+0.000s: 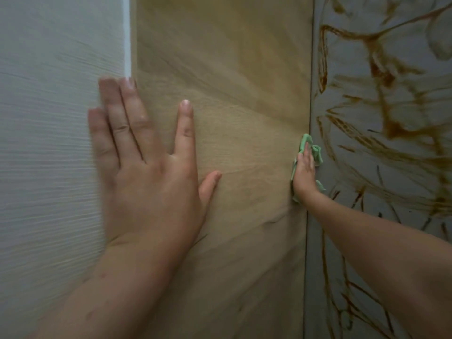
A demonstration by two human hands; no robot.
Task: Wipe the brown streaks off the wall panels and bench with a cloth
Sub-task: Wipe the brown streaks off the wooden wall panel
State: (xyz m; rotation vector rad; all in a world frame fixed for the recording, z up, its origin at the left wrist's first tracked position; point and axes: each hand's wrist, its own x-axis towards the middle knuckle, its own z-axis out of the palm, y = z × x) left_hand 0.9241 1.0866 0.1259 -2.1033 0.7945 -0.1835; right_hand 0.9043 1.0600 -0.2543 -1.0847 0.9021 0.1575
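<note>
My left hand (144,162) lies flat with fingers straight against the tan wood-grain panel (232,81), its outer fingers over the seam to the pale panel (49,118). My right hand (304,172) presses a crumpled green cloth (308,144) onto the tan panel's right edge, fingers extended over it. Right of the dark seam, the grey panel (367,57) carries many brown streaks (391,128). A few faint dark marks show low on the tan panel.
A white strip (127,33) runs down between the pale panel and the tan panel. The brown streaks on the grey panel run from top to bottom, passing under my right forearm (379,253).
</note>
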